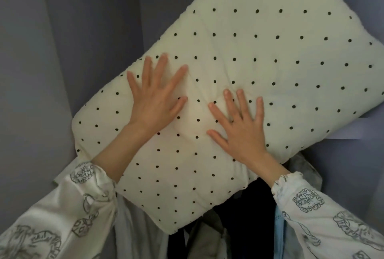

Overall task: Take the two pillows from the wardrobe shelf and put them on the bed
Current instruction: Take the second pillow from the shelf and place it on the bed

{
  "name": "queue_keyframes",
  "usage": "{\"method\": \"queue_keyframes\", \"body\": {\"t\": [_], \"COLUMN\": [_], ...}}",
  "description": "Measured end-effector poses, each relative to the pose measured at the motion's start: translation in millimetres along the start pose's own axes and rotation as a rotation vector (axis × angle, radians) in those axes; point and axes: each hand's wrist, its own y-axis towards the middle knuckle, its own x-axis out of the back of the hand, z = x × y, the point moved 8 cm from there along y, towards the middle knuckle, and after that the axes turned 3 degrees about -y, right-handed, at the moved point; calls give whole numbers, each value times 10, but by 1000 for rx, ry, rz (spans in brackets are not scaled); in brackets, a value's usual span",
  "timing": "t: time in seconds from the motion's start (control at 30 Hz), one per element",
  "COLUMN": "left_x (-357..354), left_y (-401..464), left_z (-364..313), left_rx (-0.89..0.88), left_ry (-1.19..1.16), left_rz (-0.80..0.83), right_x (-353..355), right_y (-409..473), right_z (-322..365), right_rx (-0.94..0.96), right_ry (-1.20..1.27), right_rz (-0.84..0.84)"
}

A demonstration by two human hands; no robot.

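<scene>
Pillow (239, 67), cream with small black dots, fills most of the view, seen from below inside a grey wardrobe (62, 40). It lies tilted, its upper right end far in toward the back of the wardrobe and its lower left corner hanging out over clothes (239, 227) on the rail beneath. A pale shelf edge (353, 130) shows at the right, under the pillow's lower right side; how much of the pillow rests on the shelf cannot be told.

Left hand (154, 101) lies flat on the pillow's underside near its left edge, fingers straight and spread wide. Right hand (242, 128) lies flat just beside it, also spread; neither hand's grip closes round anything. The fabric dimples and creases between the two palms, so they seem to press into it.

By the look of things the task is at its start: this first pillow is at the shelf, not yet lifted free, and no second pillow or bed is in view. Both remain to be carried over.

The pillow looks soft, plump and quilted, with rounded corners. Sleeves (83, 196) are shiny pale satin printed with grey line drawings, gathered at the cuffs. The clothes below are dark and light blue, hanging in folds.
</scene>
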Motion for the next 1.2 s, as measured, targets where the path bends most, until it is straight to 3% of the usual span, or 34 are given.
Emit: {"method": "queue_keyframes", "body": {"t": [0.27, 0.47, 0.57, 0.67, 0.73, 0.8, 0.93, 1.07, 1.2], "left_x": [-269, -631, -577, -451, -490, -602, -726, -797, -813], "left_y": [-236, -944, -987, -685, -504, -446, -493, -576, -648], "left_z": [415, 303, 184, -11, -93, -74, -11, -14, -31], "left_rx": [362, 666, 623, 356, 258, 267, 281, 309, 297], "left_ry": [-211, -308, -283, -194, -114, -86, -56, -65, -107], "left_rz": [87, 138, 91, 47, 115, 194, 199, 167, 175], "right_x": [1, -88, -107, -115, -114, -98, -6, 104, 44], "right_y": [-29, 114, 217, 284, 311, 325, 168, -121, -260], "right_z": [15, -100, -191, -250, -281, -323, -451, -793, -960], "right_rx": [224, 497, 507, 455, 412, 361, 215, -118, -375], "right_ry": [25, 42, 52, 83, 94, 97, 74, 157, 252], "right_rz": [-46, 182, 253, 307, 337, 352, 324, 189, 187]}}
